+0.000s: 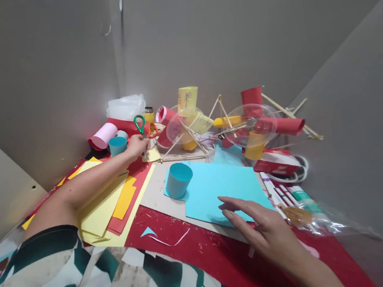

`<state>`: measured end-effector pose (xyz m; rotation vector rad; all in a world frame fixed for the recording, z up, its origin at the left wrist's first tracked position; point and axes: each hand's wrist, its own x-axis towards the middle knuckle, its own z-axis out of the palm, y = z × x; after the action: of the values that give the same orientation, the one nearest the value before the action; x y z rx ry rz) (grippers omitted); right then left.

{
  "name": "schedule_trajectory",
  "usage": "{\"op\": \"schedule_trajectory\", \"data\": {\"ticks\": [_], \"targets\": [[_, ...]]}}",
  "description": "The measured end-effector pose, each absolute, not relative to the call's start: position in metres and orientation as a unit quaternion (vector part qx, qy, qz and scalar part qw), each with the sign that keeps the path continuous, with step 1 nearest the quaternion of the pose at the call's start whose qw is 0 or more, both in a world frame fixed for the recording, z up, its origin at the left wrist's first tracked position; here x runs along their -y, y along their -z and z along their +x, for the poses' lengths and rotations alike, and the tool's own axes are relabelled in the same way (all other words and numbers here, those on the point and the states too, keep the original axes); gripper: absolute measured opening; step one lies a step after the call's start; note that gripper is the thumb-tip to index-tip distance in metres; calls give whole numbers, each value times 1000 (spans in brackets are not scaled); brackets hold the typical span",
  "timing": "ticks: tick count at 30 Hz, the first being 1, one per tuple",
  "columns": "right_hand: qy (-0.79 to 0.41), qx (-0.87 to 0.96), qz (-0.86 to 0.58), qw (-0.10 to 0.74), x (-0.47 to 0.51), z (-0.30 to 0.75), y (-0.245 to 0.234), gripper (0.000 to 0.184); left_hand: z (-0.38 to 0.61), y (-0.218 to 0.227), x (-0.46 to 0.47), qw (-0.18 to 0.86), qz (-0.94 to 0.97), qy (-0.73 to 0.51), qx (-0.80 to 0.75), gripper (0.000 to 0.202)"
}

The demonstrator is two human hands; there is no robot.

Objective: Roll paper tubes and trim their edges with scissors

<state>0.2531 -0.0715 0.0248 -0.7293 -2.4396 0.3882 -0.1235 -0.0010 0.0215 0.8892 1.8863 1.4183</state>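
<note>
The left hand (137, 146) reaches far across the tabletop (207, 253), fingers closed, seemingly around the blades of the upright scissors (143, 125). The right hand (262, 229), fingers loosely spread, touches the near edge of the blue paper (215, 185).

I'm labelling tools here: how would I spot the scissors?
Follow the outstretched left hand toward the wall corner. The scissors stick up from its grip, beside a teal cup; only they have one green and one orange loop handle.
</note>
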Motion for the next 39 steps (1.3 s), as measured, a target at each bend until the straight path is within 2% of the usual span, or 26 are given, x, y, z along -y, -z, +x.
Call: {"op": "schedule_trajectory", "data": {"ticks": [5,12,15,19,22,24,27,29,35,37,39], "targets": [[-132,912,-254,294,76,249,-31,24,-117,-25,24,270,364,-579,-678,14],[-83,906,-198,366,83,245,-53,19,-99,-43,81,243,434,-622,-604,9],[-35,900,-181,396,87,244,-69,34,-88,-60,104,207,506,-632,-550,17],[105,866,-179,455,96,238,-97,69,-69,-90,129,185,635,-555,-505,17],[184,879,-149,415,96,231,-112,82,-50,-112,141,261,709,-435,-490,11],[196,891,-141,384,94,229,-116,77,-36,-123,144,299,752,-350,-472,8],[180,907,-172,341,90,236,-110,57,-19,-132,142,309,801,-241,-453,9],[160,916,-193,312,91,245,-102,49,-11,-133,137,335,809,-192,-443,13],[128,941,-230,213,102,262,-83,55,6,-125,120,545,718,-95,-423,20],[160,934,-241,209,101,265,-78,45,14,-127,117,612,674,-78,-407,23],[188,925,-248,217,97,271,-71,31,21,-133,111,637,656,-87,-396,23]]}}
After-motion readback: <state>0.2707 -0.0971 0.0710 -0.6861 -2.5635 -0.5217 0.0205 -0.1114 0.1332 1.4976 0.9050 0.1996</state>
